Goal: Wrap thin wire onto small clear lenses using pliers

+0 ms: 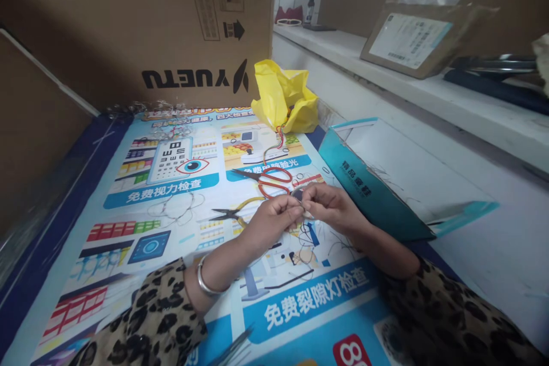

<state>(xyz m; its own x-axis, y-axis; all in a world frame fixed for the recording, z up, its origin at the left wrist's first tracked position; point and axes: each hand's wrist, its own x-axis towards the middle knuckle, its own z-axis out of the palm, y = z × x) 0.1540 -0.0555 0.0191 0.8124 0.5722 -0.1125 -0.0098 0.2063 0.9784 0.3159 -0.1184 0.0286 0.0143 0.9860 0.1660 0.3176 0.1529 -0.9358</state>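
Two bare hands meet just right of the frame's centre, their fingertips drawn close together over a small dark piece [297,194]. The left hand [277,218] pinches with thumb and forefinger; the right hand [328,206] does likewise from the other side. Both appear to grasp this piece, though the fingers hide much of it and its exact form is unclear.

Just left of them, red-handled scissors [259,179] and yellow-handled pliers [235,215] lie unheld on the printed sheet [184,274]. Thin dark strands [306,234] spread below the fingers, and a loose wire loop [176,219] rests left of centre. Farther toward the upper left sits a shiny tangle [169,131]. A yellow bag [285,97] stands at upper centre with coloured cords [281,138] trailing from it; an open teal box [364,183] is right of the hands, with a few fine strands inside.

As a judgement, the handwork looks under way: the piece is between the fingers rather than set down, so its handling seems incomplete. The loop and tangle could be finished items or spare material; nothing visible settles which. How many pieces are done, and how many remain, cannot be told from this view.
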